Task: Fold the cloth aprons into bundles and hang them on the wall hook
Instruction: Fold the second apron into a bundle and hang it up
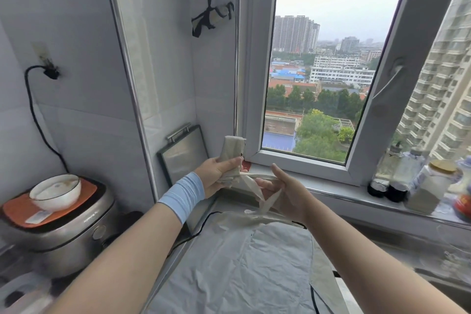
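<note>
My left hand [216,173] grips a rolled beige apron bundle [232,148], held upright near the window corner. A beige strap [257,178] runs from the bundle to my right hand [285,191], which pinches it, with the strap's loose end hanging below the fingers. Flat on the counter under my arms lies a grey apron [242,262] with dark trim. High on the wall another bundled apron with black straps [212,16] hangs from its strap; the hook itself is out of view above.
A steel rice cooker [58,232] with a white bowl [54,191] on top stands at the left, its cord running to a wall socket. A metal board [183,153] leans in the corner. Jars and bottles [420,186] line the windowsill at the right.
</note>
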